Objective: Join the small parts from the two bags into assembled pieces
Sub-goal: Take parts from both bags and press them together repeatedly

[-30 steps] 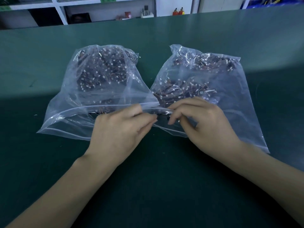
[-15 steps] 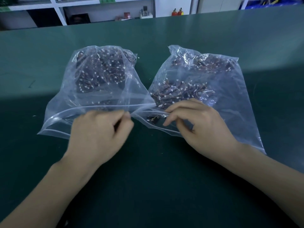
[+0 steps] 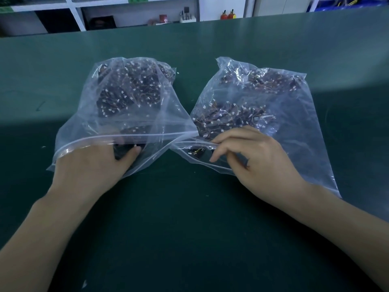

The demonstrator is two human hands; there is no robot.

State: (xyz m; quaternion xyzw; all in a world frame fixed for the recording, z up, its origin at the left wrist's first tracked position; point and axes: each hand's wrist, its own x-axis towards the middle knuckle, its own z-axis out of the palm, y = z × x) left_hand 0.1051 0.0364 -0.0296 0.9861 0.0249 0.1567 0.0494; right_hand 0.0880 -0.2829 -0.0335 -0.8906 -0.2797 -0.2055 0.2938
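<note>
Left hand (image 3: 92,165) fingers reach inside left bag (image 3: 126,114) mouth at frame centre-left; grasp can't be told. Right hand (image 3: 252,157) fingers pinch right bag (image 3: 273,114) rim, centre-right. Step: fetching first parts; next needs one piece drawn from each bag.

One head-worn wide-angle view looks forward and down onto the green desk (image 3: 210,239) from close above its near edge — both forearms enter from the bottom corners, and white shelving (image 3: 134,9) runs beyond the far edge.
</note>
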